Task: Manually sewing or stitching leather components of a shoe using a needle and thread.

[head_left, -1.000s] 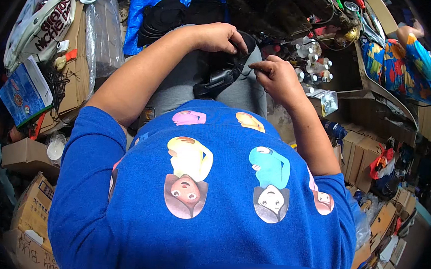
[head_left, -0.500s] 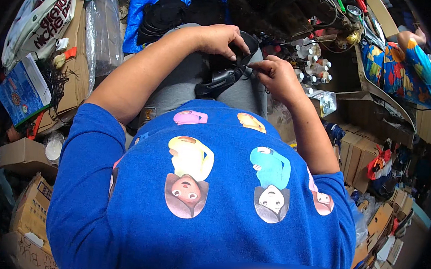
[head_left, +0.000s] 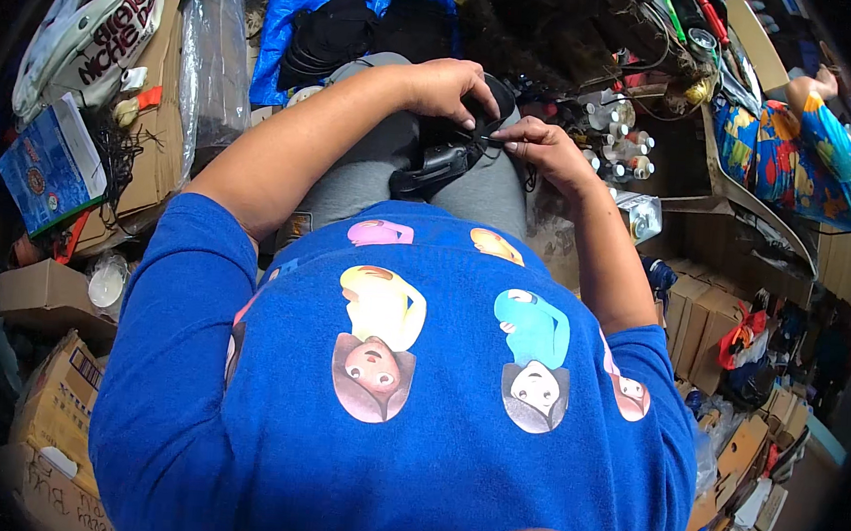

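Across my grey-trousered lap lies a glossy black thing (head_left: 440,162) that looks like a shoe; much of its far part is behind my left hand. My left hand (head_left: 450,88) is closed around that far part, thumb on the near side and fingers curled over the top. Just to the right, my right hand (head_left: 550,154) has thumb and forefinger pinched together on a thin black strap (head_left: 490,141) beside the shoe. The fingertips of both hands are close to each other. The strap's exact end is too small to make out.
Beyond my knees, stacked black pieces (head_left: 331,37) lie on a blue plastic sheet (head_left: 268,67). Several small white-capped bottles (head_left: 623,146) stand at right. Cardboard boxes (head_left: 49,293) and a blue book (head_left: 53,165) are at left. Another person's colourful clothing (head_left: 818,155) shows at far right.
Both hands stay at the black shoe. My right hand has shifted slightly left and its fingers have drawn into a tighter pinch on the strap. The view has tilted a little.
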`<state>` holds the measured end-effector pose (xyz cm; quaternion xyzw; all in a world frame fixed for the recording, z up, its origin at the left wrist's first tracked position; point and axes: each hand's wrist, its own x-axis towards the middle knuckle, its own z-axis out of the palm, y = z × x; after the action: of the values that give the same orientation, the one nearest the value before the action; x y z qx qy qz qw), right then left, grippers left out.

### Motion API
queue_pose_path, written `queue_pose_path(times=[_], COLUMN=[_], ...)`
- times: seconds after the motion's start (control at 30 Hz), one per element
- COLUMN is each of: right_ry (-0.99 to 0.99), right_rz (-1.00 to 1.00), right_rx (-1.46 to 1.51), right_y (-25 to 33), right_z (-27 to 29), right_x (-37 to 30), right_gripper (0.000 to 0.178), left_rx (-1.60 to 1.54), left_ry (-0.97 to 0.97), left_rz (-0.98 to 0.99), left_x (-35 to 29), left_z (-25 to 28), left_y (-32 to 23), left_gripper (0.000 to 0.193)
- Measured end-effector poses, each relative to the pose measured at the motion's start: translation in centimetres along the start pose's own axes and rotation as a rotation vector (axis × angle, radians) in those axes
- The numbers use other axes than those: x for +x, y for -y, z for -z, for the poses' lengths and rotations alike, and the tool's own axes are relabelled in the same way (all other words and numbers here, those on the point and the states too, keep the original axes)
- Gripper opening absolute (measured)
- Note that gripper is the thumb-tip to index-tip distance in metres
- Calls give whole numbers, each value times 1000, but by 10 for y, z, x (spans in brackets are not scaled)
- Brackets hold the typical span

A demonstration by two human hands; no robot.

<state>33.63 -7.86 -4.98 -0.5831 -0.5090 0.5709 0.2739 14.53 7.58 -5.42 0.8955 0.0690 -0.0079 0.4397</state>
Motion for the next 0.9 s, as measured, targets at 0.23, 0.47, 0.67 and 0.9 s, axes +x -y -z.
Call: queue_pose_path(times=[0.23, 0.47, 0.67, 0.9], right_ry=[-295, -442, -458, -271], right_rz=[100, 187, 190, 110], right_rx=[-267, -652, -906, -449], right_y=[29, 23, 18, 6], right_z=[-36, -54, -64, -22], right_x=[-5, -27, -31, -10], right_gripper=[17, 28, 38, 32], left_rx=[77, -118, 486, 202], left_ry=[-478, -474, -565, -605], left_rz=[24, 245, 151, 9], left_x=[-21, -82, -88, -63], left_z=[-23, -15, -46, -41], left_y=[6, -32, -27, -7], left_gripper=[41, 43, 17, 25])
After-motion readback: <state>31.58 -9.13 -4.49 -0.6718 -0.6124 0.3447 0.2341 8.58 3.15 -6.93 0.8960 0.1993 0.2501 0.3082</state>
